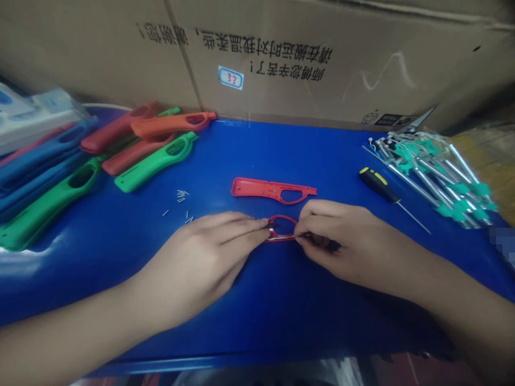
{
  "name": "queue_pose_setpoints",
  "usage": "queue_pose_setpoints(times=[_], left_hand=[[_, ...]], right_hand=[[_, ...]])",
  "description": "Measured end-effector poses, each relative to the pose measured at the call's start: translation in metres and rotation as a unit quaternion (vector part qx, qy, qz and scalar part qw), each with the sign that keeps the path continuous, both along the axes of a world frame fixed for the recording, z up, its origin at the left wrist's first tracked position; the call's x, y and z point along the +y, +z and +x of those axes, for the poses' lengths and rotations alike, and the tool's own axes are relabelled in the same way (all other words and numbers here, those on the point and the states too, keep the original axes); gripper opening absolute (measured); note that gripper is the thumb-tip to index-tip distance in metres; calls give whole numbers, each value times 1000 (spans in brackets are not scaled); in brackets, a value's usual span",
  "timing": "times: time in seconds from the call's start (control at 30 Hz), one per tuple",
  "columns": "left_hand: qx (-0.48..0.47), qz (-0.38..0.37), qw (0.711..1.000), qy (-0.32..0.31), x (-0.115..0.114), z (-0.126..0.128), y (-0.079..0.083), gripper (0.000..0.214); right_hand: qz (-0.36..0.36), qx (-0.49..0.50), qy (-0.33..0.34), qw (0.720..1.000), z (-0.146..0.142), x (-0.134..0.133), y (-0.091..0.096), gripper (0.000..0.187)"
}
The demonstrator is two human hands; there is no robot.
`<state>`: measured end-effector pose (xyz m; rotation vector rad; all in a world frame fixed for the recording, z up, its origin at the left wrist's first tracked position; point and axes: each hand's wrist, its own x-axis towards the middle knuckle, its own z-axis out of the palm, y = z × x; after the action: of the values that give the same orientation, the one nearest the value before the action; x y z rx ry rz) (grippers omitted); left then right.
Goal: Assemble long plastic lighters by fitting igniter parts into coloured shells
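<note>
On the blue table, a red lighter casing half (pixel 284 219) lies between my hands, its looped opening showing. My left hand (pixel 209 246) covers one end of it, fingers closed and pressed together on the casing near a small shiny metal part. With thumb and fingers pinched, my right hand (pixel 333 233) grips the other end of this casing; what else may sit in the pinch is hidden. Just beyond lies a second red casing half (pixel 257 188), inner side up, with a small green spot near its middle.
Several small screws (pixel 182 196) are scattered left of centre. Red, orange, blue and green casings (pixel 153 166) pile up at the left. A black-and-yellow screwdriver (pixel 378 184) lies at right, beside metal tubes with teal parts (pixel 438 177). A cardboard box (pixel 273 102) stands behind.
</note>
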<state>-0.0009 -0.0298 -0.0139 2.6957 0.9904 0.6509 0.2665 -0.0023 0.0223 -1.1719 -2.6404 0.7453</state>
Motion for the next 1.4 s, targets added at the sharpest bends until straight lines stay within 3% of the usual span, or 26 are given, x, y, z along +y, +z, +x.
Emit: queue_pose_setpoints(times=[0.43, 0.6, 0.77, 1.23, 1.4], left_hand=[[138, 120, 982, -42, -6, -1, 17, 45], [103, 57, 992, -38, -5, -3, 14, 43], [45, -6, 999, 20, -7, -6, 4, 48], [107, 1, 994, 33, -1, 0, 5, 36], [144, 15, 989, 32, -4, 0, 8, 40]], right_hand=[[17, -11, 29, 999, 1, 2, 1, 19], [35, -9, 55, 998, 2, 1, 2, 23], [52, -18, 62, 997, 1, 3, -2, 29], [105, -34, 77, 991, 0, 3, -9, 27], [81, -40, 74, 993, -2, 3, -5, 26]])
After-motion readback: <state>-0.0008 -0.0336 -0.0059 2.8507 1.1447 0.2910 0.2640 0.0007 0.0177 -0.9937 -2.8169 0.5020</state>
